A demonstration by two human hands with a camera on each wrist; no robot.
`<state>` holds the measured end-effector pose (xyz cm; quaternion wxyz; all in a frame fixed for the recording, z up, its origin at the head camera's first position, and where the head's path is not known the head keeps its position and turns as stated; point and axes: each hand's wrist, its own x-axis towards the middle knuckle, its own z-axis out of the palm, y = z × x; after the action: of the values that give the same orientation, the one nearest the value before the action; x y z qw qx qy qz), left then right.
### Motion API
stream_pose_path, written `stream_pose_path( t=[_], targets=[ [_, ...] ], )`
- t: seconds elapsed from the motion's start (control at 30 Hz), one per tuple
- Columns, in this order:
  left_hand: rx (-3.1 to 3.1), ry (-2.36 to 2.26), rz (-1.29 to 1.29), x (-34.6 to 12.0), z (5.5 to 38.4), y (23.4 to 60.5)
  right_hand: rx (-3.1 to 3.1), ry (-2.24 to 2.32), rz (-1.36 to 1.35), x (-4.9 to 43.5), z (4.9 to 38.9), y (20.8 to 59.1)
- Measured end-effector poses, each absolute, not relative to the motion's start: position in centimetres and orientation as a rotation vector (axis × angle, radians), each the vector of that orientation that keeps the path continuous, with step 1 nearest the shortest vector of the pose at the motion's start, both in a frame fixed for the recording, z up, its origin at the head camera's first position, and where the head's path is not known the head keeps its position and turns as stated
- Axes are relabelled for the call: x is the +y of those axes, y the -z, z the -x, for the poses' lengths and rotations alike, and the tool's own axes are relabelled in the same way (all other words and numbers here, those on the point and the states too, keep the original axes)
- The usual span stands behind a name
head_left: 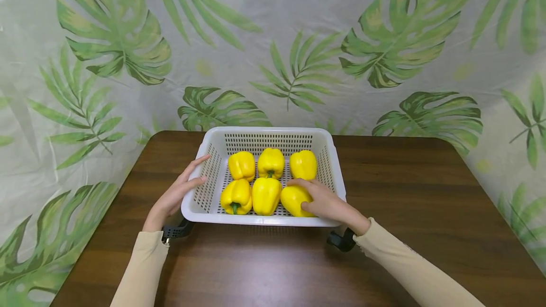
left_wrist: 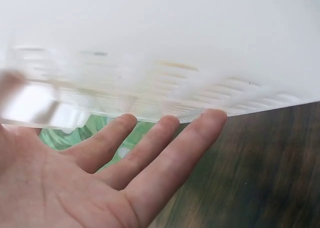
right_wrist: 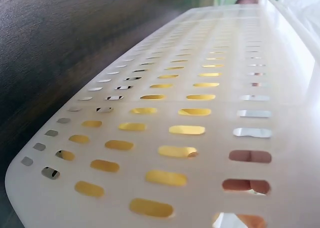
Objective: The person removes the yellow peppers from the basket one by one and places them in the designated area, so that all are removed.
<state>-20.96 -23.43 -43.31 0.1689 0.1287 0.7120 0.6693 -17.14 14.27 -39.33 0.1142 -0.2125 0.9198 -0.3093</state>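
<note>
- Okay, biggest first: leafy curtain [head_left: 294, 63], beyond all the fingertips, just backdrop.
- Wooden table [head_left: 409, 188], below both hands' fingers.
- White slotted basket [head_left: 262, 220], between the left and right fingers. My worry: a lopsided push from the left could skid it.
- Left hand [head_left: 175, 195], at the basket's side, fingers spread apart and fairly straight, not clamped on anything. Can't tell how firmly they bear on the plastic, if at all.
- Right hand [head_left: 324, 199], dipping inside, thumb and fingers curled round one yellow pepper.
- That's the front right pepper [head_left: 292, 200], right under the right fingers. Looks slick, so a loose grip could let it slip and roll.
- Front middle pepper [head_left: 266, 196] is just left of those fingers, back right pepper [head_left: 303, 165] just past them. Tight spacing, so a clumsy knuckle might knock either.
</note>
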Motion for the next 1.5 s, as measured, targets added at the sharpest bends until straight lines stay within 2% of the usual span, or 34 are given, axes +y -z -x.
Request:
stream_pose_path(
  t=[0.63, 1.5],
  targets=[
    [2.033, -1.93, -0.307, -23.0, 20.8, 43.2, 2.718, 1.073, 0.62, 14.6, 17.1, 38.8],
    [2.048, -1.937, -0.3, -23.1, 20.7, 43.5, 2.676, 1.396, 0.577, 17.9, 16.9, 36.5]
  ],
)
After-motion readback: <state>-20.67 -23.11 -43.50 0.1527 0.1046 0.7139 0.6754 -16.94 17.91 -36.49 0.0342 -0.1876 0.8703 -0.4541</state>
